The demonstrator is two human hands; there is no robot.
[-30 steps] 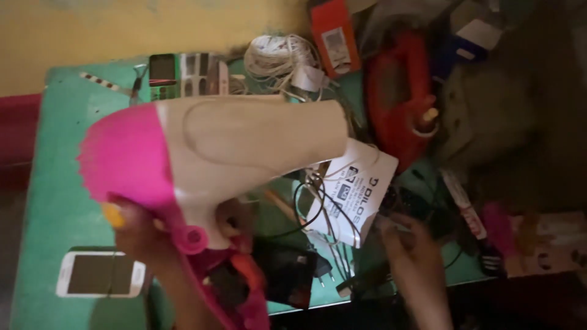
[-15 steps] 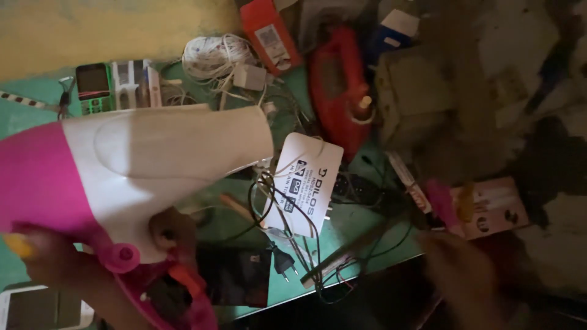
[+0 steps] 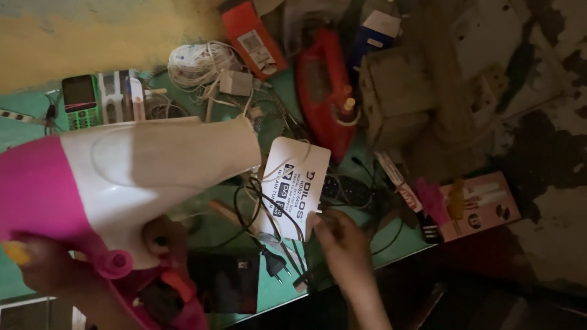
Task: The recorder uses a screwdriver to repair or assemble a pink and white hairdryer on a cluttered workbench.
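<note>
While the green bench [image 3: 36, 137] fills the left and middle of the frame, crowded with clutter, the biggest thing over it is a pink and white hair dryer [image 3: 134, 177], lying across the left half with its nozzle pointing toward the centre. At the lower left, the left hand [image 3: 58, 269] is closed around the dryer's pink handle, thumb pressed against the white body. Toward the upper centre lies a red iron [image 3: 321, 91], and beside it, further right, a grey box [image 3: 397, 98]. Just below the nozzle sits a white adapter box [image 3: 293, 183], with black cables draped over it. At the lower centre, the right hand [image 3: 342, 241] touches the bottom corner of that box with its fingertips; whether it grips it I cannot tell. Smaller still, a coil of white cable [image 3: 195, 61] lies at the top, a green phone [image 3: 79, 101] at the upper left, and a black plug [image 3: 275, 266] near the bench's front edge.
</note>
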